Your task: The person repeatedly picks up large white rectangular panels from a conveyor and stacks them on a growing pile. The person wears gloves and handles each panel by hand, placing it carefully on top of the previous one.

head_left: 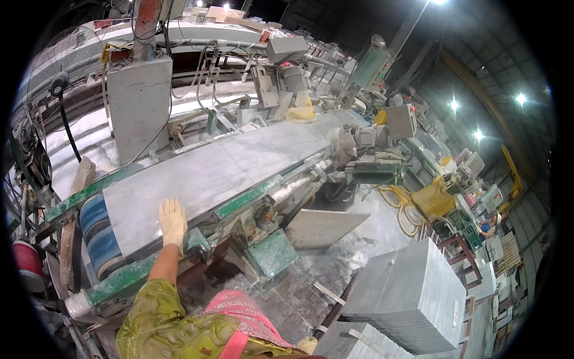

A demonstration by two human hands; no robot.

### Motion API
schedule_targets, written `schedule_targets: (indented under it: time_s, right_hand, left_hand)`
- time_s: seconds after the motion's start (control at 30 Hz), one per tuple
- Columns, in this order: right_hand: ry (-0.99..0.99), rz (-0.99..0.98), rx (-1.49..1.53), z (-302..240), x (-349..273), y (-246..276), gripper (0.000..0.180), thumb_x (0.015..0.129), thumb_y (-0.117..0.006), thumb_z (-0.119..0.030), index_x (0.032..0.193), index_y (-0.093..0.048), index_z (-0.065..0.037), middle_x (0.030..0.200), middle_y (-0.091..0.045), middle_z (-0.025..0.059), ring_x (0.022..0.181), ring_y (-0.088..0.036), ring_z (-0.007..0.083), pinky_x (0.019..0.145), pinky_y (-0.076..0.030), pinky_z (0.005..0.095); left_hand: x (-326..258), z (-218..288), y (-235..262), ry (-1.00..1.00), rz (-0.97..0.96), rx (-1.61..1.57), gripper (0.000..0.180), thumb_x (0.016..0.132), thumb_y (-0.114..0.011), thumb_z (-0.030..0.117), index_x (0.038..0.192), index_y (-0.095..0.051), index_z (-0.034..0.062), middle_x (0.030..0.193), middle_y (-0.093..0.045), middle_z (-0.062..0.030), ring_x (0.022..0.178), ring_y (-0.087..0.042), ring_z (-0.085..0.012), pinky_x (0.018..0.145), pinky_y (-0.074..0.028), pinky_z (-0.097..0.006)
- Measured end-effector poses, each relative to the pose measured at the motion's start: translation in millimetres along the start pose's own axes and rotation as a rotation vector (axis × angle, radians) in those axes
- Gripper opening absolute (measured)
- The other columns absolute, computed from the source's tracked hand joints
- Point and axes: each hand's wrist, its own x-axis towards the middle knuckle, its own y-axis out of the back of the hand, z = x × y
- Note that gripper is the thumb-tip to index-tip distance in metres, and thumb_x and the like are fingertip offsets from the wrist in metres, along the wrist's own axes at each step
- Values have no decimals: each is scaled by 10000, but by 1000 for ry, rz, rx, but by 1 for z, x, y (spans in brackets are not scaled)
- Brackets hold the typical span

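Note:
My left hand (173,221), in a cream glove, lies flat on a white-grey marble slab (197,173), fingers stretched out, near the slab's front edge. The slab rests on a green-framed conveyor (245,199); another slab (269,143) lies beyond a thin seam. Blue rollers or belt bands (95,227) show past the slab's left end. Just a scrap of cream glove, apparently my right hand (307,344), shows at the lower edge beside my clothing. Its fingers and anything in them are hidden.
Stacked grey stone slabs (400,293) stand at the lower right. A stone panel (326,228) leans by the conveyor. Machine heads (359,137) flank the far belt. A yellow hose (400,203) lies on the floor. A fan (60,84) stands far left; a helmeted person (490,226) is far right.

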Motion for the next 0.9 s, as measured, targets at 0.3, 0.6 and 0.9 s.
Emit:
schedule_targets:
  time_s: [0.3,0.6,0.9]
  right_hand:
    - [28,-37,-11,6,4,-1,262,809,-553,-190,965,-667,-13,920,-681,243,878,-647,426,814,-504,484]
    - [7,-81,-17,-15,-10,25,270,813,-551,-198,953,-680,-6,906,-691,244,876,-654,425,819,-510,477]
    - [31,-43,-41,-11,-13,27,281,812,-552,-219,915,-700,-3,882,-697,248,866,-666,424,813,-518,488]
  left_hand:
    - [0,-2,3,4,-13,2,511,1014,-384,295,1414,-456,-14,1486,-437,-178,1413,-345,-302,1195,-153,-495]
    - [0,3,9,0,-19,-25,517,1009,-400,286,1421,-438,-24,1480,-439,-187,1407,-350,-316,1194,-163,-492]
    - [0,2,5,-3,-14,-19,514,1013,-393,289,1412,-445,-30,1477,-441,-192,1410,-347,-313,1192,-164,-488]
